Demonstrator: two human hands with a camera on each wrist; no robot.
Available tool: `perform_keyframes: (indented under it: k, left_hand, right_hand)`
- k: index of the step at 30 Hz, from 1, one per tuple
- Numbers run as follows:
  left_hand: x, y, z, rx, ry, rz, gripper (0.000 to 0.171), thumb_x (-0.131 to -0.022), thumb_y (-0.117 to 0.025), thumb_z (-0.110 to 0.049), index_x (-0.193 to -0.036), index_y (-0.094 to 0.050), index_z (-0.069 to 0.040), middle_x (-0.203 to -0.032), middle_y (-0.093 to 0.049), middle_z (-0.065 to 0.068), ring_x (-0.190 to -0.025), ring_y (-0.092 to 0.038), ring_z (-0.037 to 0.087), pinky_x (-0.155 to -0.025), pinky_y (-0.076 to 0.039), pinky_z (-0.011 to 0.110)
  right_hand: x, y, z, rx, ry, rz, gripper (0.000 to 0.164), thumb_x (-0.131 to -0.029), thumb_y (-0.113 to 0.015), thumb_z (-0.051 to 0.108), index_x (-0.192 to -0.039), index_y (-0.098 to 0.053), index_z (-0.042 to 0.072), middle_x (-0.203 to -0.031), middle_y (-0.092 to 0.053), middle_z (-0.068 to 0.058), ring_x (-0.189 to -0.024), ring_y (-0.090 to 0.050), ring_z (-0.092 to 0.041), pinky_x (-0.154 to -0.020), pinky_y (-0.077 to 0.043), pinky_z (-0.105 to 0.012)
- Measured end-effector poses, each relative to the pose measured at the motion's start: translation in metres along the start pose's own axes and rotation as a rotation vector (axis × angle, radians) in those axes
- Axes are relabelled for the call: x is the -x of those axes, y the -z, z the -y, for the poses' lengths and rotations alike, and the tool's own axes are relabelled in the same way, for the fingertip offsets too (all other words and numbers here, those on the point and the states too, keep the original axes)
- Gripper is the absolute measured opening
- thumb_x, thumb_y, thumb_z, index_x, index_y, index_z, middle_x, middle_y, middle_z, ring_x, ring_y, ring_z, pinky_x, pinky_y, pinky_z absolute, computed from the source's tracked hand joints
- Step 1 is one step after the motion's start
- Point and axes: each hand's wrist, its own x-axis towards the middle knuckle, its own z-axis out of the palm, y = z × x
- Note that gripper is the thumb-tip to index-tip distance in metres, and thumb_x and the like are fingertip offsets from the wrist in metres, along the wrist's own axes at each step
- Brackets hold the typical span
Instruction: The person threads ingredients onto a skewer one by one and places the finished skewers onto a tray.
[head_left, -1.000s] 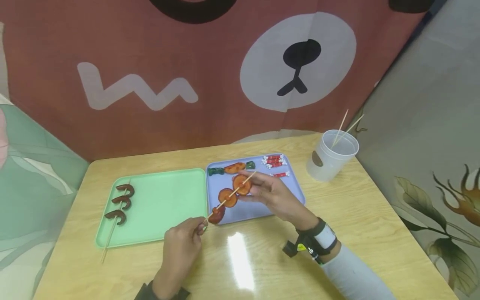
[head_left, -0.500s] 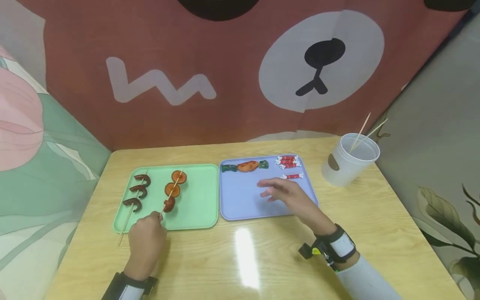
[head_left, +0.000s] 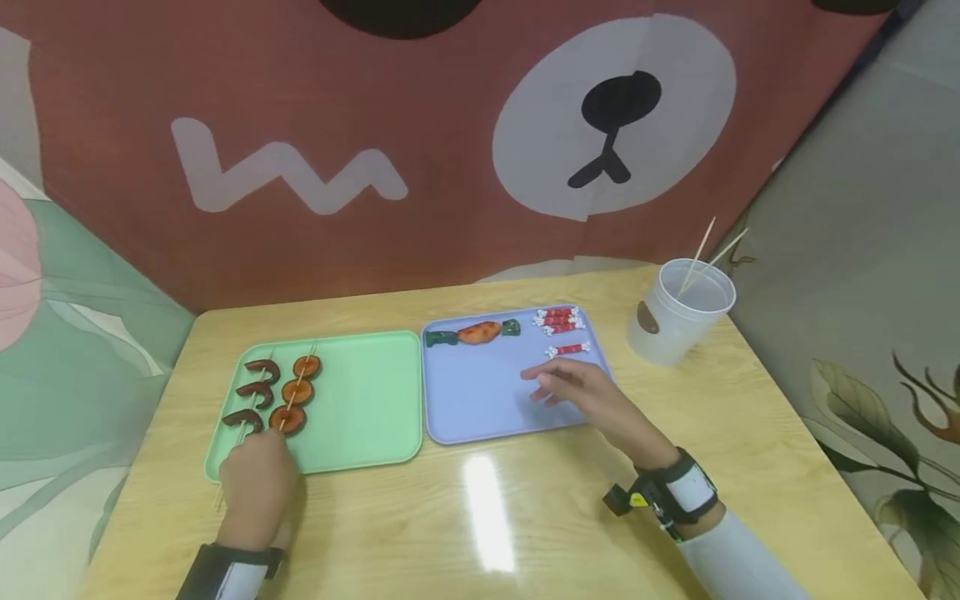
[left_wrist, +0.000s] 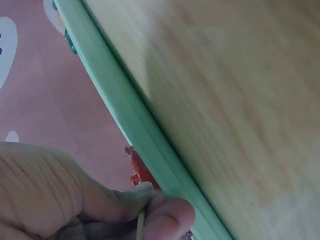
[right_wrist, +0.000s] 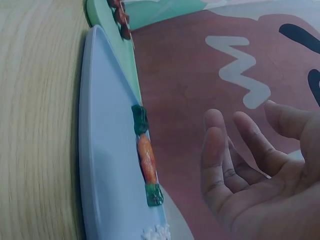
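Observation:
My left hand [head_left: 258, 477] pinches the lower end of a wooden skewer with three round orange-brown slices [head_left: 297, 392], over the left part of the green tray [head_left: 367, 400]. In the left wrist view the thin stick [left_wrist: 140, 226] shows between thumb and fingertip. Just left of it lies another skewer carrying three curled brown pieces [head_left: 257, 393]; the hand partly covers its lower end. My right hand [head_left: 592, 398] hovers above the right side of the lavender tray [head_left: 480, 392], fingers loosely bent and holding nothing, as the right wrist view also shows.
On the lavender tray lie an orange piece between two green ones [head_left: 480, 333] and several red sticks with white frilled ends [head_left: 567, 350]. A translucent tub [head_left: 675, 321] holding two bare skewers stands at the back right. Patterned cloth [head_left: 300, 258] rises behind the table.
From over the lavender tray, the slice skewer has moved left onto the green tray, beside the other skewer, in my left hand. My right hand let go of it and stays over the lavender tray.

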Motion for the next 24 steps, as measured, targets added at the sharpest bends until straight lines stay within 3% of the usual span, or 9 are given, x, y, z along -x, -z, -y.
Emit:
perform_keyframes:
  k: [4,8,12,15,18,20,22,24]
  left_hand:
    - [-0.003,0.003,0.001,-0.038,0.025,0.104,0.019,-0.093,-0.055,0.0,-0.081,-0.064,0.012,-0.066,-0.061,0.019,-0.058,-0.064,0.032,-0.046,-0.055,0.046]
    - [-0.004,0.003,0.001,-0.065,0.034,0.196,0.02,-0.096,-0.055,-0.002,-0.085,-0.064,0.011,-0.068,-0.063,0.018,-0.062,-0.065,0.032,-0.052,-0.057,0.047]
    - [-0.003,0.0,0.005,-0.055,0.021,0.186,0.018,-0.095,-0.055,-0.001,-0.084,-0.065,0.01,-0.068,-0.063,0.018,-0.062,-0.064,0.031,-0.051,-0.056,0.048]
    - [-0.004,0.0,0.008,-0.051,0.007,0.185,0.017,-0.094,-0.055,0.0,-0.082,-0.065,0.008,-0.069,-0.064,0.018,-0.062,-0.065,0.032,-0.051,-0.056,0.049]
    - [-0.033,0.001,-0.004,-0.073,-0.092,0.229,0.016,-0.092,-0.056,0.0,-0.083,-0.066,0.008,-0.071,-0.065,0.018,-0.064,-0.066,0.032,-0.054,-0.057,0.051]
    - [-0.052,0.002,-0.014,-0.103,-0.15,0.264,0.013,-0.092,-0.058,0.0,-0.086,-0.066,0.009,-0.074,-0.065,0.018,-0.067,-0.067,0.033,-0.058,-0.059,0.052]
    - [-0.069,0.003,-0.025,-0.119,-0.205,0.286,0.012,-0.092,-0.057,0.001,-0.089,-0.064,0.01,-0.077,-0.065,0.02,-0.07,-0.067,0.034,-0.059,-0.059,0.053]
    - [-0.086,0.004,-0.036,-0.127,-0.261,0.297,0.012,-0.092,-0.056,0.0,-0.091,-0.064,0.01,-0.078,-0.065,0.02,-0.071,-0.068,0.036,-0.059,-0.059,0.054]
  right_hand:
    - [-0.001,0.009,0.001,0.047,0.021,-0.11,0.029,-0.105,-0.06,0.028,-0.123,-0.069,0.008,-0.128,-0.068,-0.023,-0.105,-0.068,-0.045,-0.094,-0.056,-0.043]
    - [0.002,0.031,0.003,0.111,0.061,-0.307,0.027,-0.104,-0.062,0.024,-0.121,-0.068,0.004,-0.113,-0.073,-0.013,-0.093,-0.072,-0.029,-0.084,-0.062,-0.036]
    - [0.005,0.061,0.008,0.078,0.148,-0.55,0.029,-0.103,-0.064,0.022,-0.119,-0.065,-0.001,-0.1,-0.072,-0.003,-0.081,-0.069,-0.009,-0.073,-0.061,-0.021]
    - [0.007,0.087,0.014,0.063,0.182,-0.727,0.027,-0.102,-0.065,0.02,-0.118,-0.063,-0.002,-0.098,-0.07,0.002,-0.08,-0.067,-0.005,-0.072,-0.06,-0.017]
    - [0.04,0.123,0.013,0.136,0.109,-1.002,0.029,-0.102,-0.065,0.021,-0.121,-0.062,0.0,-0.099,-0.065,0.008,-0.085,-0.063,-0.002,-0.078,-0.057,-0.014]
    - [0.062,0.149,0.01,0.219,0.005,-1.169,0.035,-0.102,-0.065,0.025,-0.126,-0.06,0.001,-0.105,-0.061,0.009,-0.089,-0.058,0.001,-0.08,-0.053,-0.014]
    - [0.088,0.173,0.004,0.29,-0.13,-1.271,0.044,-0.102,-0.063,0.031,-0.134,-0.057,0.001,-0.115,-0.061,0.001,-0.095,-0.054,0.0,-0.082,-0.048,-0.017]
    - [0.116,0.191,-0.004,0.316,-0.251,-1.309,0.053,-0.101,-0.063,0.037,-0.139,-0.056,0.002,-0.124,-0.061,-0.009,-0.1,-0.053,-0.005,-0.082,-0.046,-0.019]
